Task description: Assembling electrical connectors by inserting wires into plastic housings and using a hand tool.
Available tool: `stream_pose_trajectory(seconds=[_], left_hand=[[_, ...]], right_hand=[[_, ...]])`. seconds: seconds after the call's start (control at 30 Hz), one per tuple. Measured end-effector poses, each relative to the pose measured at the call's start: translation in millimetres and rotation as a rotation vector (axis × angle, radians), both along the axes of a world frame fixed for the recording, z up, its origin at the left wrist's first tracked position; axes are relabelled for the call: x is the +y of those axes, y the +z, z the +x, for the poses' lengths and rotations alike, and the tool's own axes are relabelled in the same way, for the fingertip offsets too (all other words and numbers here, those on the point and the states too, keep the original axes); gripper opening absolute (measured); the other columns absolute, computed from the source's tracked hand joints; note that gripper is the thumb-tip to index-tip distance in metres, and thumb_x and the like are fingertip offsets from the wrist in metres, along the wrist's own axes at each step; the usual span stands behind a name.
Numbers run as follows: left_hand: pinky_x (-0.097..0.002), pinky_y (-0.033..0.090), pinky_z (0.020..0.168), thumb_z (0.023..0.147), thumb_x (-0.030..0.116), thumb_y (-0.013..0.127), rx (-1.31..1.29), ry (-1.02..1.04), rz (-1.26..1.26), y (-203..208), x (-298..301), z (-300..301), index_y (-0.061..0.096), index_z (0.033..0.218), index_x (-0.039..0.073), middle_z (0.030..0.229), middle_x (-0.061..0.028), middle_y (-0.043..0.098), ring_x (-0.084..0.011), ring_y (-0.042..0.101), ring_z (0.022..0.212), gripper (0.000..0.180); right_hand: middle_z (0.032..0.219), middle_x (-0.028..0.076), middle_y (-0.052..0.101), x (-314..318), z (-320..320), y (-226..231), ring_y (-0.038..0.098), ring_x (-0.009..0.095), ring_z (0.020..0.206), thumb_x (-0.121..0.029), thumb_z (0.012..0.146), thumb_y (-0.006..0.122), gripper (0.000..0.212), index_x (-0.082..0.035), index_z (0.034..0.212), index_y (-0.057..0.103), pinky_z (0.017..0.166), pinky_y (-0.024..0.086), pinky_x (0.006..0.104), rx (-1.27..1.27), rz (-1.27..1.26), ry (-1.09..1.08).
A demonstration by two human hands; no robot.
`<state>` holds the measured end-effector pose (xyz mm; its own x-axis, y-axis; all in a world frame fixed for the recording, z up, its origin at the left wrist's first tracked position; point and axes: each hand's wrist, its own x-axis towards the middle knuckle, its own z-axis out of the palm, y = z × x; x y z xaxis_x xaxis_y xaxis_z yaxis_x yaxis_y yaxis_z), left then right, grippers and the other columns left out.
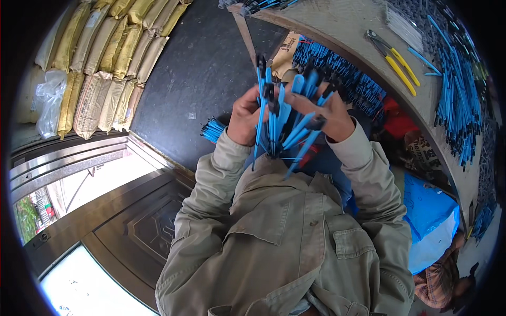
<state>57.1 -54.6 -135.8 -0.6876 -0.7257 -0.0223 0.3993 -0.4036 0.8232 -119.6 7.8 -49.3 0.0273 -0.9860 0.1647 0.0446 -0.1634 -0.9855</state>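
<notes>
A loose bunch of thin blue sticks with black ends (283, 117) is spread between my two hands in front of my chest. The exact kind of stick does not show. On the left, my left hand (243, 117) has its fingers closed round sticks at the bunch's edge. My right hand (338, 118) grips several more from the other side, slightly blurred, and these fan out downward at a slant. Black tips point both up and down within the bunch. Just left of my left wrist lies another bundle of blue sticks (213, 129).
A curved-looking worktable (348, 23) runs along the upper right. On it lie yellow-handled pliers (401, 69) and a pile of blue sticks (457, 105). More blue sticks (363, 87) are heaped below its edge. Stacked sacks (108, 52) and a brown door (142, 224) are left.
</notes>
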Motion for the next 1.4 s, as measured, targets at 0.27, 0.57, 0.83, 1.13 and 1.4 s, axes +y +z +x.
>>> stream_pose_trajectory(seconds=[0.27, 0.57, 0.83, 1.13, 1.4], left_hand=[[-0.0238, 0.046, 0.074, 0.076, 0.014, 0.07, 0.068, -0.116, -0.14, -2.3, -12.4, -3.3, 0.057, 0.1, 0.001, 0.088, -0.0026, 0.06, -0.0121, 0.057, 0.08, 0.031], [-0.0249, 0.045, 0.064, 0.077, 0.023, 0.071, -0.085, -0.297, 0.004, 50.3, 24.8, 11.5, 0.06, 0.083, 0.0, 0.075, -0.0068, 0.061, -0.0132, 0.057, 0.069, 0.026], [-0.0297, 0.044, 0.064, 0.081, 0.034, 0.064, 0.038, -0.47, -0.279, 40.9, 6.9, 4.7, 0.059, 0.073, -0.002, 0.074, -0.0095, 0.06, -0.0167, 0.056, 0.069, 0.037], [-0.0303, 0.045, 0.061, 0.085, 0.047, 0.052, 0.071, -0.437, -0.316, 21.8, -8.5, -8.1, 0.059, 0.08, -0.003, 0.075, -0.0118, 0.059, -0.0204, 0.056, 0.066, 0.051], [-0.0273, 0.051, 0.063, 0.086, 0.062, 0.036, 0.116, -0.245, 0.233, 25.7, 0.9, -19.6, 0.054, 0.096, -0.001, 0.081, -0.0151, 0.06, -0.0206, 0.06, 0.069, 0.066]], right_hand=[[0.086, 0.006, 0.059, -13.1, -11.9, -17.6, 0.055, 0.014, 0.084, -0.011, 0.079, 0.065, 0.014, -0.001, 0.086, 0.059, 0.072, 0.043, 0.0254, -0.198, 0.168, 0.129], [0.084, 0.005, 0.059, 21.8, -8.1, 3.8, 0.054, 0.011, 0.075, -0.005, 0.071, 0.073, 0.023, -0.003, 0.089, 0.059, 0.064, 0.041, 0.0252, -0.215, 0.045, 0.442], [0.088, 0.006, 0.059, 26.1, -20.5, -4.7, 0.055, 0.014, 0.078, -0.002, 0.067, 0.076, 0.026, -0.002, 0.087, 0.059, 0.066, 0.043, 0.0257, 0.108, -0.166, 0.3], [0.087, 0.011, 0.061, 10.3, -31.9, -15.0, 0.059, 0.018, 0.083, 0.002, 0.064, 0.075, 0.026, -0.002, 0.084, 0.058, 0.076, 0.047, 0.0309, -0.048, 0.07, 0.201], [0.088, 0.011, 0.061, 5.7, -48.2, -40.3, 0.06, 0.018, 0.081, 0.002, 0.065, 0.076, 0.03, 0.0, 0.089, 0.058, 0.072, 0.048, 0.0296, 0.031, -0.014, 0.02]])
